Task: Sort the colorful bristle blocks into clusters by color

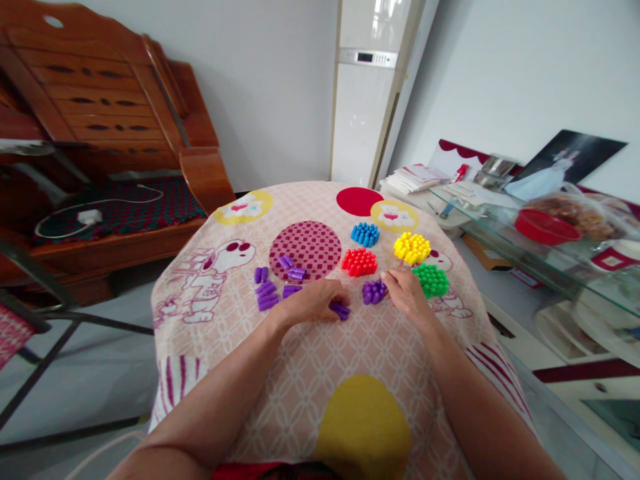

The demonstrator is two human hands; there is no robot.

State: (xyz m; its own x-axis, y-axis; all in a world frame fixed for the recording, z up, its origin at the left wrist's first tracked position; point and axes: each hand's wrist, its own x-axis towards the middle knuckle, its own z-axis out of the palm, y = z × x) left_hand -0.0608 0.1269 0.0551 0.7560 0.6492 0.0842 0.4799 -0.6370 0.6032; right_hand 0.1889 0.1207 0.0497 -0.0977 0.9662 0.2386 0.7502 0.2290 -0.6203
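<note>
My left hand (325, 300) is closed, its fingers curled over a few small purple plastic pegs (341, 311) lying on the tablecloth. To the right, a tight cluster of purple pegs (373, 292) stands upright. The fingertips of my right hand (407, 292) pinch at that cluster's right edge, on a purple peg mostly hidden by the fingers. More loose purple pegs (267, 296) lie on their sides left of my left hand. Behind the hands stand upright groups of red pegs (359, 262), blue pegs (365, 234) and yellow pegs (412, 247). Green pegs (431, 280) stand just beyond my right wrist.
A patterned cloth covers the round table (300, 373). A wooden bench (100, 127) with a white cable stands at the left. On the right, a glass shelf (500, 220) carries a red bowl (547, 227), papers and bags. A tall white cabinet unit (367, 113) stands behind.
</note>
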